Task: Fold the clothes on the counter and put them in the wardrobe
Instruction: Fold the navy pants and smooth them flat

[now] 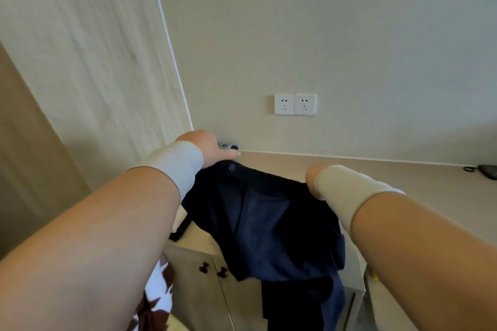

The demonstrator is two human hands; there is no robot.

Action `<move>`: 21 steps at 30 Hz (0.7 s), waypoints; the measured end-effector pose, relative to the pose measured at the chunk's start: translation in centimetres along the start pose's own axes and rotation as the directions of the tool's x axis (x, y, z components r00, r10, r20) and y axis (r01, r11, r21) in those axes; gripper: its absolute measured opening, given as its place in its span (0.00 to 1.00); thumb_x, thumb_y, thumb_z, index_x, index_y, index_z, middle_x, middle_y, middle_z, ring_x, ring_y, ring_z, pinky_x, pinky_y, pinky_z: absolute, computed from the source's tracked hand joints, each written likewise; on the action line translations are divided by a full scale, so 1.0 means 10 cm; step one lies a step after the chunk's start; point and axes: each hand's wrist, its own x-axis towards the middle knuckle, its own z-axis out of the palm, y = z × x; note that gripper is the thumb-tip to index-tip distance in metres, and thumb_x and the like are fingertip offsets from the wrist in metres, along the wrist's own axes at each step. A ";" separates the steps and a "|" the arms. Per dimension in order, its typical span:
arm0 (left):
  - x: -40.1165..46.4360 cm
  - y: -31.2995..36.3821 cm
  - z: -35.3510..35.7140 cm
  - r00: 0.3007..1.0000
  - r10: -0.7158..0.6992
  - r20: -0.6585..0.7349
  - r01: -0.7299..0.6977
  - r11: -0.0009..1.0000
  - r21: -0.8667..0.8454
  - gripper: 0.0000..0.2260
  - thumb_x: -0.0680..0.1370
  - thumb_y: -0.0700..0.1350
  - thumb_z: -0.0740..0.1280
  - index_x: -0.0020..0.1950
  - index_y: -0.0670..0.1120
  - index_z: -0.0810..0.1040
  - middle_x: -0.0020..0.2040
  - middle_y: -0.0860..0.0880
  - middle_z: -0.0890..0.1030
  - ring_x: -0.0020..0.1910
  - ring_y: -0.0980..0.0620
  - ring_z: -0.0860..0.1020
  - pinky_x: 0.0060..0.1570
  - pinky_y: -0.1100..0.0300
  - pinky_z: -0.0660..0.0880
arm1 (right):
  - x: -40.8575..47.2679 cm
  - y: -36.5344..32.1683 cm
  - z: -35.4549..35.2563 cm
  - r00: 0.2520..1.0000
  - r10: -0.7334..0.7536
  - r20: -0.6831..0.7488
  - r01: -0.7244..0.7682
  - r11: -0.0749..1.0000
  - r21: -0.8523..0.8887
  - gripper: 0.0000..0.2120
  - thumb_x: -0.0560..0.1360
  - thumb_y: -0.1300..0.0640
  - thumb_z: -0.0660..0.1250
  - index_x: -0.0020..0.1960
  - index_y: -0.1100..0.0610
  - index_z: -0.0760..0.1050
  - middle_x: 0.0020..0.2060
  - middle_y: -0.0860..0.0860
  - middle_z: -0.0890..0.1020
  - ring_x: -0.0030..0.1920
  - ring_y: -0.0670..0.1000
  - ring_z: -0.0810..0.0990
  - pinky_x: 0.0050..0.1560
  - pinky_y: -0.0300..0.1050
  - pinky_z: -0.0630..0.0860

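Note:
A pair of dark navy trousers (pixel 271 226) is spread over the beige counter (pixel 376 177), waistband with a button toward the wall, legs hanging over the front edge past the cabinet doors. My left hand (pixel 207 146) grips the waistband at its left end near the corner of the wall. My right hand (pixel 313 179) holds the waistband's right end, fingers hidden under the fabric. Both wrists wear pale bands.
A double wall socket (pixel 295 104) sits above the counter. A dark object with a cord (pixel 484 170) lies at the counter's far right. Cabinet doors with dark knobs (pixel 213 270) are below. A pale curtain (pixel 88 62) hangs at left.

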 end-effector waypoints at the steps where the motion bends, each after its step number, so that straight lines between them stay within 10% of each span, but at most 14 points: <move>1: 0.00 -0.09 0.05 0.997 0.018 0.080 -0.021 0.999 0.038 0.29 0.68 0.74 0.62 0.35 0.46 0.72 0.37 0.48 0.75 0.38 0.47 0.74 0.36 0.58 0.68 | -0.04 -0.08 0.00 0.998 0.047 -0.029 -0.046 0.998 0.033 0.14 0.76 0.63 0.62 0.61 0.57 0.76 0.57 0.54 0.78 0.58 0.58 0.77 0.56 0.49 0.74; 4: -0.04 -0.26 0.17 0.973 0.048 0.227 -0.078 0.989 0.125 0.38 0.62 0.78 0.62 0.49 0.44 0.80 0.49 0.46 0.80 0.48 0.46 0.78 0.44 0.56 0.71 | -0.10 -0.23 -0.03 0.975 0.147 -0.166 -0.133 0.987 0.089 0.13 0.76 0.65 0.60 0.55 0.56 0.78 0.45 0.52 0.77 0.48 0.56 0.77 0.46 0.47 0.73; 7: -0.06 -0.41 0.18 0.958 -0.033 0.283 -0.045 0.964 0.263 0.35 0.66 0.70 0.69 0.62 0.46 0.77 0.57 0.48 0.80 0.55 0.46 0.79 0.53 0.56 0.74 | -0.18 -0.33 -0.16 0.990 0.138 0.009 -0.137 0.990 -0.026 0.11 0.77 0.63 0.61 0.57 0.56 0.77 0.52 0.53 0.79 0.52 0.57 0.77 0.52 0.49 0.75; 11: -0.02 -0.53 0.14 0.991 -0.070 0.115 0.038 0.965 0.258 0.17 0.76 0.48 0.67 0.63 0.44 0.76 0.59 0.45 0.79 0.57 0.44 0.78 0.54 0.56 0.75 | -0.22 -0.43 -0.20 0.977 0.118 0.175 -0.054 0.942 -0.332 0.18 0.79 0.55 0.64 0.69 0.56 0.71 0.66 0.54 0.73 0.67 0.56 0.72 0.66 0.51 0.68; 14: 0.03 -0.57 0.11 0.990 -0.037 -0.135 0.044 0.998 0.049 0.07 0.77 0.41 0.63 0.53 0.43 0.79 0.43 0.46 0.78 0.45 0.42 0.77 0.43 0.56 0.73 | -0.21 -0.46 -0.22 0.971 0.146 0.191 -0.086 0.953 -0.289 0.18 0.79 0.57 0.63 0.69 0.56 0.72 0.66 0.54 0.74 0.67 0.57 0.72 0.66 0.52 0.69; 21: 0.15 -0.57 0.17 0.990 -0.083 -0.116 0.075 0.994 -0.076 0.16 0.82 0.51 0.55 0.50 0.42 0.78 0.40 0.46 0.75 0.43 0.44 0.74 0.42 0.55 0.70 | -0.43 -0.30 -0.29 0.900 0.342 -0.269 -0.311 0.938 0.151 0.11 0.75 0.66 0.59 0.52 0.57 0.77 0.38 0.50 0.74 0.44 0.55 0.75 0.45 0.44 0.72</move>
